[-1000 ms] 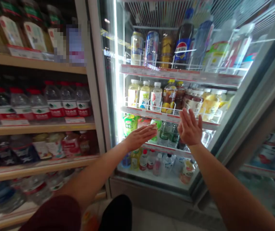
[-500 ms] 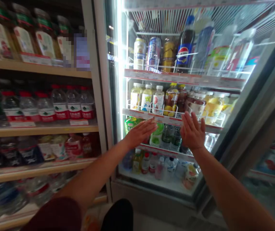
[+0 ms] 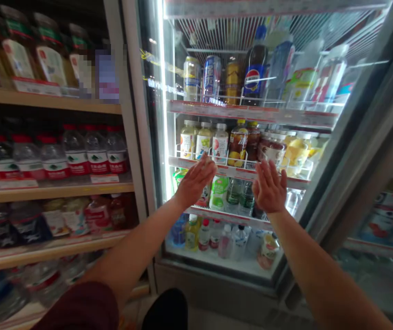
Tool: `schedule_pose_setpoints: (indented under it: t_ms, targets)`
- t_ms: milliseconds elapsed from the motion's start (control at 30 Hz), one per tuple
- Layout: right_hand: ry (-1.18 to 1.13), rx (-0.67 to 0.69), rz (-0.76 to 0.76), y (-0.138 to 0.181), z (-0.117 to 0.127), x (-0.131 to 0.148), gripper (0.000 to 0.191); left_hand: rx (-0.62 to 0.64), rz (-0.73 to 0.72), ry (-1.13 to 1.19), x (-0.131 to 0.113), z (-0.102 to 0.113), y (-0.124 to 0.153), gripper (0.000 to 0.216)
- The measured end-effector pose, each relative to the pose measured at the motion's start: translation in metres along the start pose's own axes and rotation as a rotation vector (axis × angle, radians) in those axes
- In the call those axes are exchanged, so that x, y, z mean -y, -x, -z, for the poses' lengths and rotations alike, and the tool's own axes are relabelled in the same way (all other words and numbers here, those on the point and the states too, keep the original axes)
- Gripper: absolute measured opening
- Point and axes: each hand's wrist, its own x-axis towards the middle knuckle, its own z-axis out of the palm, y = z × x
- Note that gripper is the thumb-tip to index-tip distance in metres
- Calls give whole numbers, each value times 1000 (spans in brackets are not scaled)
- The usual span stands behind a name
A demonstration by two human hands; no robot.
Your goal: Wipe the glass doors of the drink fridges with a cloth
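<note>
Both of my arms reach forward before a lit glass-fronted drinks fridge [image 3: 213,270]. My left hand [image 3: 197,179] is flat with fingers stretched out, holding nothing, in front of the second and third shelves. Behind it stand a green-labelled bottle [image 3: 219,192] and a row of tea bottles, one a white-capped bottle [image 3: 220,143]. My right hand [image 3: 270,187] is raised with its fingers spread and nothing in it. Near it in view are a dark jar-like bottle [image 3: 272,149] and a dark green bottle [image 3: 246,199]. I cannot tell whether either hand touches the glass.
On the left, wooden shelves [image 3: 107,189] hold red-capped water bottles [image 3: 97,156] and large amber bottles [image 3: 50,59]. The fridge's top shelf carries cans [image 3: 211,79] and a cola bottle [image 3: 254,68]. Small bottles [image 3: 203,236] stand at its bottom. Another fridge [image 3: 382,220] is at right.
The view has shifted slightly, so the fridge and shelves sit further left. My left hand has risen a little and tilted its fingers upward. The right hand stays spread.
</note>
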Motion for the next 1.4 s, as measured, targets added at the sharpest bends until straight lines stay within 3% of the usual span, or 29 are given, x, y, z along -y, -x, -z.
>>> schedule_pose_setpoints:
  t_ms: [67,133,333,500,700,867,933,1067,1133,1233,1300,1400]
  targets:
    - [15,-17,-45,0,-1,1,71,-100,146,-36,11,0,-13,68]
    - [22,-10,-70,0,-3,1,71,-142,178,-32,11,-1,-21,69]
    - [21,-22,-56,-3,-4,3,73,-44,-135,62,-21,-4,-22,58]
    - [16,-9,-66,-2,-4,2,72,-162,150,-1,-20,-2,-39,64]
    - [41,19,-69,-4,-2,2,68,19,-114,72,-31,-2,-39,67]
    - [33,59,-92,-2,-3,1,68,-148,198,32,-28,-9,-39,71]
    - [33,73,-102,-2,-3,0,69,-109,149,58,-40,-15,-34,72]
    - [17,139,-134,-2,-2,-1,68,70,-106,102,-58,-20,-27,71]
    - [6,176,-141,-2,-1,-1,66,50,-18,70,-51,-17,-33,70]
    - [11,195,-136,-3,2,-2,65,-53,245,4,-36,-13,-44,64]
    - [31,184,-124,-4,3,-3,63,-65,297,2,-37,-14,-44,62]
    - [48,189,-120,-5,5,-4,60,44,89,75,-53,-19,-30,64]
